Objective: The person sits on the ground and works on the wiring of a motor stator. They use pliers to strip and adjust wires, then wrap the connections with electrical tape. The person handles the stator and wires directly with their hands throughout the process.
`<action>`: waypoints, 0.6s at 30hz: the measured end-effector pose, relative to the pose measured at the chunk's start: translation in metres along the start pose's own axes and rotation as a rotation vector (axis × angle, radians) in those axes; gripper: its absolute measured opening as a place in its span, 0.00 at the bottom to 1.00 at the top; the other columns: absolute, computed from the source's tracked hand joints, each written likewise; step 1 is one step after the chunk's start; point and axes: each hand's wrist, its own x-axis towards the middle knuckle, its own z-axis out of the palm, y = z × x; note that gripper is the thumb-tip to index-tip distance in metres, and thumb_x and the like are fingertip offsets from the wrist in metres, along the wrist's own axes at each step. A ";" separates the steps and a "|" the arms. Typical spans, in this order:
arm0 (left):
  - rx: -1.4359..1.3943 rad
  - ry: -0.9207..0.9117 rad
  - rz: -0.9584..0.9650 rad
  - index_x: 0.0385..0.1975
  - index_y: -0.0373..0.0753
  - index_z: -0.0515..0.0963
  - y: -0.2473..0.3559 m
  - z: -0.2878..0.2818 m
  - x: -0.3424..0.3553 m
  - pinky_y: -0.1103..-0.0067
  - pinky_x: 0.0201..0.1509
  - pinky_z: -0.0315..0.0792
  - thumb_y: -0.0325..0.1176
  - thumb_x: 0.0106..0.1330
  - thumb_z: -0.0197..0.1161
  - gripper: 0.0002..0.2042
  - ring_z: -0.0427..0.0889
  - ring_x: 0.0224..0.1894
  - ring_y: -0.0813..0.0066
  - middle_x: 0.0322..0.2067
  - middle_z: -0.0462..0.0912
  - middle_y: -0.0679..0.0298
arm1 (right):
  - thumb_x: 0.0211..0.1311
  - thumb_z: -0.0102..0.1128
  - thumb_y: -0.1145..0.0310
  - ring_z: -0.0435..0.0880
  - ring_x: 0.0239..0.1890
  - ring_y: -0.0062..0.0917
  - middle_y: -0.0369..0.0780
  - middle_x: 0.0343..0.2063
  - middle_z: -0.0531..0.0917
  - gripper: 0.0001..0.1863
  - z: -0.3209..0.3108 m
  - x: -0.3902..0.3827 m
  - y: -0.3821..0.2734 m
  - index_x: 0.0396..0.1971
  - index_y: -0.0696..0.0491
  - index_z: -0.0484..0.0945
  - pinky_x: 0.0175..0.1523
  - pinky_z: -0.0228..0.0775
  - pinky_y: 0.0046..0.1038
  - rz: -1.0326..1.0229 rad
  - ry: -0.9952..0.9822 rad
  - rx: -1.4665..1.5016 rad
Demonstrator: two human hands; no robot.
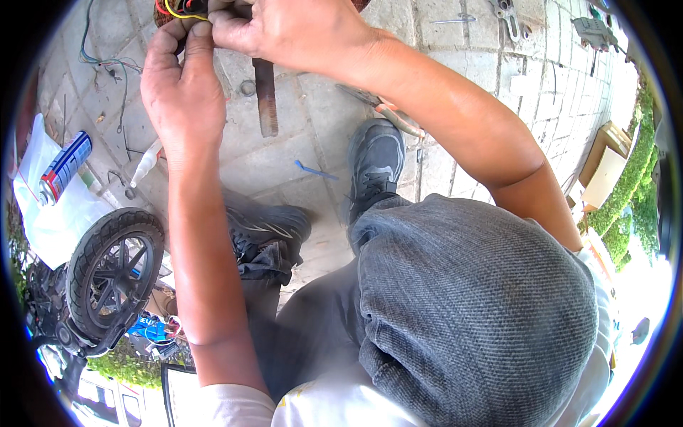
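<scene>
At the top centre, a brown part point(166, 13) with red, black and yellow wires point(186, 14) is partly cut off. My left hand point(183, 99) pinches at the yellow wire with thumb and finger. My right hand point(277, 32) is closed beside it, fingertips on the same wires; the exact grip is hidden. Just below them on the paving lie a dark ridged metal bar point(266, 107) and a small ring point(247, 88). Orange-handled pliers point(390, 114) are partly behind my right forearm.
My shoes point(373, 160) rest on paving point(270, 164), near a blue tie point(316, 171). Left: loose wires point(107, 62), spray can point(66, 167), plastic bag point(50, 231), small bottle point(146, 164), wheeled machine point(107, 277). Right: metal tools point(511, 21), cardboard point(603, 164). Grey fabric point(473, 306) fills the lower right.
</scene>
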 end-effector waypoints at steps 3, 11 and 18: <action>-0.080 -0.010 -0.069 0.41 0.30 0.79 0.004 0.005 -0.003 0.81 0.47 0.70 0.31 0.68 0.58 0.10 0.76 0.39 0.79 0.35 0.82 0.63 | 0.58 0.56 0.65 0.81 0.33 0.47 0.53 0.28 0.81 0.13 -0.005 -0.002 -0.004 0.31 0.62 0.76 0.39 0.73 0.42 0.039 0.002 -0.009; -0.538 -0.089 -0.353 0.51 0.25 0.72 0.014 0.006 -0.007 0.72 0.55 0.72 0.25 0.69 0.54 0.14 0.77 0.49 0.71 0.47 0.79 0.56 | 0.60 0.54 0.65 0.82 0.34 0.49 0.55 0.29 0.81 0.14 0.003 0.003 0.006 0.34 0.62 0.76 0.41 0.73 0.43 0.126 -0.040 0.016; -0.731 -0.191 -0.502 0.46 0.32 0.77 0.003 -0.003 0.007 0.73 0.54 0.66 0.30 0.68 0.56 0.11 0.77 0.45 0.73 0.41 0.81 0.64 | 0.58 0.55 0.64 0.82 0.33 0.48 0.54 0.28 0.81 0.15 0.000 0.005 0.007 0.34 0.62 0.77 0.40 0.74 0.41 0.157 -0.059 0.027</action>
